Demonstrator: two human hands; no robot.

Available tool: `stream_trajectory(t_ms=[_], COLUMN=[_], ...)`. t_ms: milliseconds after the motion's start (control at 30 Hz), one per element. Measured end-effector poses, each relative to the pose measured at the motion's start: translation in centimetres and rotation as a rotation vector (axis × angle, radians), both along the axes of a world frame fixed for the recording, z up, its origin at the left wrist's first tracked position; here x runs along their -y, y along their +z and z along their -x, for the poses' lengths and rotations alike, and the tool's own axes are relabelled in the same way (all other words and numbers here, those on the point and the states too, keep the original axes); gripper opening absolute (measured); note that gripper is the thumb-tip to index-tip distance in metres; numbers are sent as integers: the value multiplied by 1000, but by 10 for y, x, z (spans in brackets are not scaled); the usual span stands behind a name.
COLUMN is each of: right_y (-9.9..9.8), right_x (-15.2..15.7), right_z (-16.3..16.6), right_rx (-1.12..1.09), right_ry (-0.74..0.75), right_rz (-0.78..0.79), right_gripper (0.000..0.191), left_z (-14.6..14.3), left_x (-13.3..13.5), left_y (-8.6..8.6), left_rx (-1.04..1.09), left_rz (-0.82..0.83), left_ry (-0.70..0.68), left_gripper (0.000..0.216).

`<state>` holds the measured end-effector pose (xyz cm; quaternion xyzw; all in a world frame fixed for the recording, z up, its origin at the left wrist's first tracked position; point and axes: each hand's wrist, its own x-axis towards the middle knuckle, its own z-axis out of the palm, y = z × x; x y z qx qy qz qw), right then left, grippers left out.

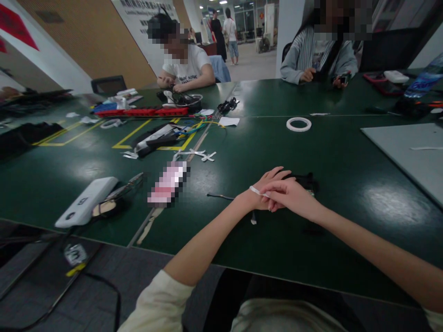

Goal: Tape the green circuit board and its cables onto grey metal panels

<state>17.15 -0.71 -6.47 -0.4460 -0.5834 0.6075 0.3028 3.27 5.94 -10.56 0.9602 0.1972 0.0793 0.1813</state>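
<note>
The right hand (286, 192) pinched a strip (255, 190) at the back of the left hand (266, 178), whose spread fingers seemed empty. If stuck to skin, the strip could have torn under a hasty tug. A tape roll (289, 125) lay beyond.

It's rather dim over the green surface (332, 152), though ceiling lights (223, 2) glow white at twelve o'clock. I catch a hazy glare on it at three o'clock, a fainter sheen at nine. Toward the edges everything stretches and smears, the bottle (427, 78) at two o'clock included; coarse pixel blocks mask the phone (168, 184) between eight and nine.
</note>
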Motion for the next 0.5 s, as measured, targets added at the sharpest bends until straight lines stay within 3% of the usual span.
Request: stream_trajectory(t_ms=[267,400,500], right_y=[12,18,25], right_x=[0,4,2], right_z=[-10,-22,-47], right_rx=[221,262,259], right_ry=[178,325,453], right_rz=[36,155,274], right_gripper=[31,46,56], left_z=[-7,-8,-10], left_x=[1,2,4], left_y=[0,4,7], left_rx=[-68,-79,-74], left_rz=[-38,-44,-59], left_ry=[45,49,37], left_gripper=[73,64,69])
